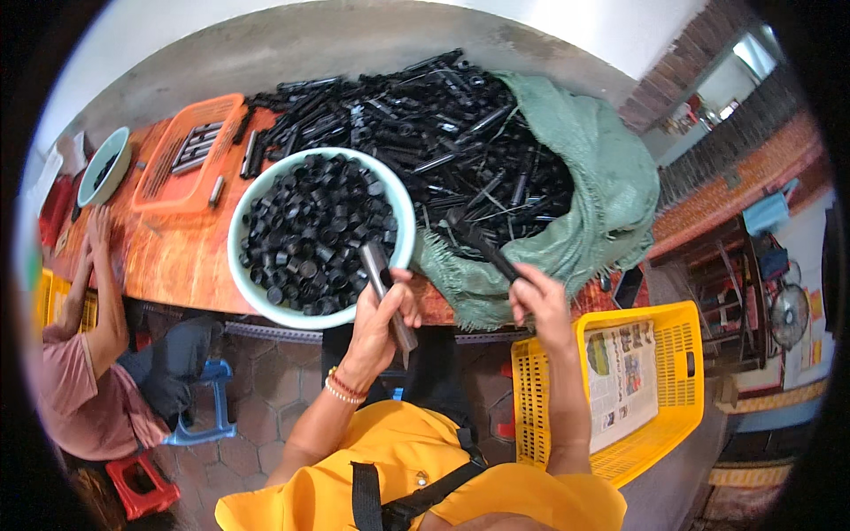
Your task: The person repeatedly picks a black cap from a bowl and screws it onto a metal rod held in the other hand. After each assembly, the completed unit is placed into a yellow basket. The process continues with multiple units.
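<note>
My left hand [379,320] is closed around a grey metal tube [374,264], held at a slant beside the near right rim of a pale green bowl [235,239]. Short black caps [319,217] fill that bowl. Farther right, my right hand [542,303] grips the near end of a slim black tube [492,251]. The tube's far end points up and left, over the edge of a big heap of black tubes [416,119]. A green woven sack [615,159] lies open around the right side of the heap.
An orange basket [159,205] holding several tubes sits on the table [168,257]. Beyond it stands a smaller bowl [124,159]. A co-worker [88,372] sits at left, arms on the table. A yellow crate [682,389] lined with newspaper is at my right. Blue stool [212,403] and red stool [142,487] stand on the floor.
</note>
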### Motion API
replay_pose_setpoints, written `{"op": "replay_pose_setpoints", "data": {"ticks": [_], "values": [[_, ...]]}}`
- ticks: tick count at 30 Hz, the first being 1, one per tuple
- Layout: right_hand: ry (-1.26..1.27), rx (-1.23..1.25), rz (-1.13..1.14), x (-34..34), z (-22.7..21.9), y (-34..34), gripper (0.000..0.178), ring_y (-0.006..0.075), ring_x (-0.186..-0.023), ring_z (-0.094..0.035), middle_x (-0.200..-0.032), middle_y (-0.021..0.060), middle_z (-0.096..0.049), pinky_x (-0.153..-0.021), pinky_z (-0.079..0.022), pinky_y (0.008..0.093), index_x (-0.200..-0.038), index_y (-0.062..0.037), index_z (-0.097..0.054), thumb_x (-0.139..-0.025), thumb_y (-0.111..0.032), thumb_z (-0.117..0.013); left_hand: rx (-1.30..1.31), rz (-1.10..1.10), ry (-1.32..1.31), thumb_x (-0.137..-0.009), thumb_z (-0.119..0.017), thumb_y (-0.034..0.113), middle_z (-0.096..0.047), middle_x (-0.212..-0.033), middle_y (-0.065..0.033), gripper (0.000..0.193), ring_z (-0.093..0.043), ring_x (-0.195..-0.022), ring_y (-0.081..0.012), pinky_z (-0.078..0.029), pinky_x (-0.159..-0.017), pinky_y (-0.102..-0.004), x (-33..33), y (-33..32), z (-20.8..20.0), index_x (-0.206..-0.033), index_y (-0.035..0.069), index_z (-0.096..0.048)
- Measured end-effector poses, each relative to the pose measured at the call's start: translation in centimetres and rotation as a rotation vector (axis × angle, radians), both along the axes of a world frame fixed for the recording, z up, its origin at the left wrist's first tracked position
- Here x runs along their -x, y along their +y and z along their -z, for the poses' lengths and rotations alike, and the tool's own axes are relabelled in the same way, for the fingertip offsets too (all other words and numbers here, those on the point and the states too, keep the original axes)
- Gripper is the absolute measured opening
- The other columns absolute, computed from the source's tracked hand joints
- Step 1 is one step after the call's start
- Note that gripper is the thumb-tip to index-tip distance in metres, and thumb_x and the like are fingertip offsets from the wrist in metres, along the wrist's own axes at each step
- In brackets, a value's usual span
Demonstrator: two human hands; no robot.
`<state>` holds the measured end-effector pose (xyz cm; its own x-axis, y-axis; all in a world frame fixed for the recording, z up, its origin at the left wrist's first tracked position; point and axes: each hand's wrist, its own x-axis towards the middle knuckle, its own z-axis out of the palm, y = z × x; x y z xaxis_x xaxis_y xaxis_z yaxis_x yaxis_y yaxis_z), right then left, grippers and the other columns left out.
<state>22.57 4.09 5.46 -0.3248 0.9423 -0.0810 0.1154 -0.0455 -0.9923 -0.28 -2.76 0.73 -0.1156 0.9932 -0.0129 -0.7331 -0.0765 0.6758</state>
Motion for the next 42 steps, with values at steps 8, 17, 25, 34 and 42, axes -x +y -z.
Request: {"op": "replay_pose_setpoints", "data": {"ticks": [8, 17, 25, 34, 42], "values": [[-0.488, -0.964, 0.145, 4.5, 4.1, -6.2, 0.046, 0.028, -0.071, -0.055, -0.087, 0.012, -0.056, -0.063, -0.047, 0.0344, -0.117, -0.0039, -0.06, -0.072, 0.002, -0.069, 0.078, -0.071, -0.002, -0.086, -0.067, 0.021, -0.049, -0.072, 0.0018, 0.034, -0.047, -0.056, -0.007, -0.045, -0.054, -0.0249, 0.9, 0.8, -0.3, -0.111, 0.003, -0.052], [-0.403, -0.551, -0.141, 4.1, 3.2, -6.8, 0.05, 0.0233, -0.082, -0.059, -0.089, 0.0116, -0.06, -0.079, -0.046, 0.0303, -0.126, -0.0005, -0.05, -0.08, -0.008, -0.068, 0.122, 0.018, 0.097, -0.083, -0.07, 0.016, -0.054, -0.066, 0.0022, 0.022, -0.051, -0.053, -0.0058, -0.047, -0.052, -0.0216, 1.1, 0.8, 0.4, -0.098, 0.002, -0.062], [0.164, 0.318, -0.313, 4.7, 4.3, -5.2, 0.029, 0.0059, -0.045, -0.042, -0.066, 0.002, -0.049, -0.043, -0.034, 0.0186, -0.109, -0.0007, -0.05, -0.099, -0.026, -0.039, 0.111, 0.242, 0.207, -0.084, -0.068, 0.014, -0.062, -0.077, -0.0018, 0.023, -0.05, -0.054, -0.0051, -0.046, -0.053, -0.0191, -0.3, 0.9, 0.6, -0.101, 0.001, -0.062], [0.299, 0.422, -0.112, 1.7, 5.7, -8.8, 0.033, 0.007, -0.042, -0.037, -0.061, 0.0028, -0.045, -0.04, -0.032, 0.0189, -0.107, 0.0013, -0.052, -0.097, -0.025, -0.034, 0.139, 0.202, 0.004, -0.092, -0.057, 0.031, -0.047, -0.07, -0.0006, 0.027, -0.046, -0.056, -0.0086, -0.042, -0.053, -0.0261, -3.2, 3.9, 1.9, -0.082, 0.008, -0.048], [0.148, 0.418, -0.093, 2.0, 5.9, -9.7, 0.034, 0.0064, -0.043, -0.037, -0.06, 0.0014, -0.046, -0.042, -0.031, 0.0191, -0.096, 0.0008, -0.057, -0.096, -0.024, -0.034, 0.184, 0.262, -0.318, -0.093, -0.048, 0.048, -0.032, -0.065, 0.0021, 0.042, -0.033, -0.057, -0.009, -0.035, -0.052, -0.0217, -5.2, 5.8, 2.9, -0.074, 0.012, -0.039]]}}
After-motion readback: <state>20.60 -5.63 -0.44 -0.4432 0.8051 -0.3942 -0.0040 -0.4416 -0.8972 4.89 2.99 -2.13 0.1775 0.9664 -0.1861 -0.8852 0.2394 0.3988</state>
